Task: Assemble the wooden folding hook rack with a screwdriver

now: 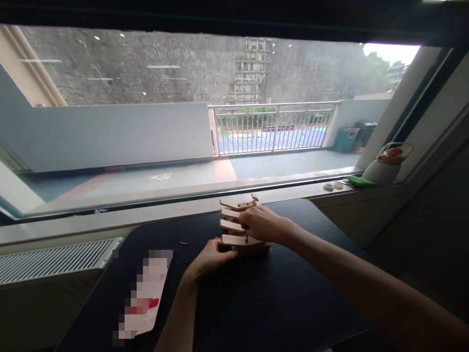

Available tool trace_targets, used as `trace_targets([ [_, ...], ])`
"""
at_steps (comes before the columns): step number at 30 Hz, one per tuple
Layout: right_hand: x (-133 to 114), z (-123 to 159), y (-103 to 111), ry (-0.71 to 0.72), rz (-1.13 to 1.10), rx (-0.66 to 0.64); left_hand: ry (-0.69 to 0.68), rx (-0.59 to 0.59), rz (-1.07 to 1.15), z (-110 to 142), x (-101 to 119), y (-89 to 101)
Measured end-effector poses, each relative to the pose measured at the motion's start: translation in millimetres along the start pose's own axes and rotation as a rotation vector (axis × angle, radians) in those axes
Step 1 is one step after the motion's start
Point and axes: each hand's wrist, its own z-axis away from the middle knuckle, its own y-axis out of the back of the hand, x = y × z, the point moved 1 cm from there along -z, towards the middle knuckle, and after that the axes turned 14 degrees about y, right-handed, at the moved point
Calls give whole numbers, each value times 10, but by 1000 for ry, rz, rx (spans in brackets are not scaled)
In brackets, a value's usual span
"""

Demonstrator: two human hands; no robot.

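A small light-wood slatted piece [234, 240] stands on the dark table, its several rounded slats sticking out to the left. My left hand [212, 254] is closed on the lower left end of its nearest slat, with the thumb along the front. Over the top, my right hand [264, 224] is closed in a pinch around a thin dark tool, mostly hidden by the fingers. The tool's lower tip [246, 239] meets the nearest slat. Two small holes show in the farthest slat [240, 205]. A small dark metal pin or screw [183, 243] lies left of the wood.
On the black table [293, 293], a pale, partly blurred flat pack [150, 293] lies at the left. Beyond are a window sill [176, 211], two tape rolls [333, 186], a green cloth [361, 181] and a white jug [383, 171]. A radiator [58, 259] stands at left.
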Motion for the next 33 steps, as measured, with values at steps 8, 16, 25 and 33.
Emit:
trace_targets([
  [8,80,14,-16,31,-53,12,-9,97,128,-46,41,-128],
  [16,117,26,-16,24,-74,25,9,18,466,30,136,-164],
  [25,97,61,39,13,-140,56,63,74,636,-126,-14,-237],
  [33,-102,81,93,-49,-171,207,-92,58,896,-84,58,-81],
])
